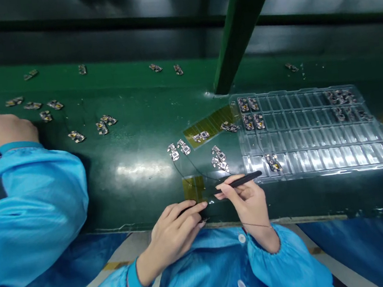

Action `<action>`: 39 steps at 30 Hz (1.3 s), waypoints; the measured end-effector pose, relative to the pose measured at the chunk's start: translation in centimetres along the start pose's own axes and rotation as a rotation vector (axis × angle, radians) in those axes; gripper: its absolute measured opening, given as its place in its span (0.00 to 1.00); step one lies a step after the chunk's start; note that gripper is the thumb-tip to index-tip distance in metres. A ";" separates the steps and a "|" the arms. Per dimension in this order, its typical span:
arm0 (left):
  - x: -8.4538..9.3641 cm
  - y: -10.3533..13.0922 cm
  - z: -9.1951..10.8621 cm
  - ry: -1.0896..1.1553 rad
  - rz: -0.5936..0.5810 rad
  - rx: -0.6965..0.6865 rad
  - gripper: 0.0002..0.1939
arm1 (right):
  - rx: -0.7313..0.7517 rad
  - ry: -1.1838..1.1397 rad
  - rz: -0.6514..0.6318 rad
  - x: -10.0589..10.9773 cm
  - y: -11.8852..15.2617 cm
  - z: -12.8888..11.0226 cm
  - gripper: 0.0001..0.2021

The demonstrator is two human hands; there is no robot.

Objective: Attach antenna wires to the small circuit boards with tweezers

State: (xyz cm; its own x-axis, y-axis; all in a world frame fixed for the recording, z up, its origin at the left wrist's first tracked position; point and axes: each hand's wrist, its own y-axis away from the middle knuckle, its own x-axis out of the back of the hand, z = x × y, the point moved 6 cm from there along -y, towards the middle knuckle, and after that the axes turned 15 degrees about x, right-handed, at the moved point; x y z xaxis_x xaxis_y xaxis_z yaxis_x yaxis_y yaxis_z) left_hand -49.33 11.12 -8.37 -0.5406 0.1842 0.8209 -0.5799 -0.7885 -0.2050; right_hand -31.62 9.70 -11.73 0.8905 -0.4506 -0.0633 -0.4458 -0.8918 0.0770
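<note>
My right hand (pixel 244 197) is closed on black tweezers (pixel 242 180), just left of the clear tray's lower corner. My left hand (pixel 175 230) is near the table's front edge, its fingers bent around something I cannot make out. Its fingertips are by a small amber film piece (pixel 194 188). Two small circuit boards (pixel 173 152) with thin dark wires lie above that film. More boards (pixel 219 158) sit between them and the tray. A longer amber film strip (pixel 216 121) lies behind, with a board (pixel 201 136) on it.
A clear compartment tray (pixel 316 143) at the right holds several boards. A green post (pixel 243 27) rises behind it. Several boards (pixel 76 136) are scattered at the left and back. Another person's hand (pixel 5 129) and blue sleeve (pixel 41 188) are at the left.
</note>
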 end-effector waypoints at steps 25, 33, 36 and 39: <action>-3.2 -12.0 -2.4 1.171 -0.195 0.754 0.16 | 0.356 -0.101 0.362 4.4 -4.2 -5.9 0.06; -4.5 -11.4 -3.8 1.438 -0.160 0.942 0.12 | 0.333 -0.139 0.319 1.4 -4.7 -3.8 0.04; -4.2 -11.3 -3.7 1.411 -0.127 0.917 0.09 | 0.289 -0.146 0.298 1.1 -4.9 -3.2 0.05; -3.8 -11.2 -3.2 1.353 -0.128 0.874 0.07 | 0.250 -0.146 0.276 1.0 -5.0 -2.6 0.06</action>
State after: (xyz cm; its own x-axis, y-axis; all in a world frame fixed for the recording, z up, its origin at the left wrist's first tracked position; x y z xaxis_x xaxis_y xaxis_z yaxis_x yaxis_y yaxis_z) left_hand -42.71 21.18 -10.95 -0.9067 0.2541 -0.3368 -0.4103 -0.7171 0.5635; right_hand -28.26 13.84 -9.58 0.7201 -0.6593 -0.2160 -0.6907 -0.7108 -0.1330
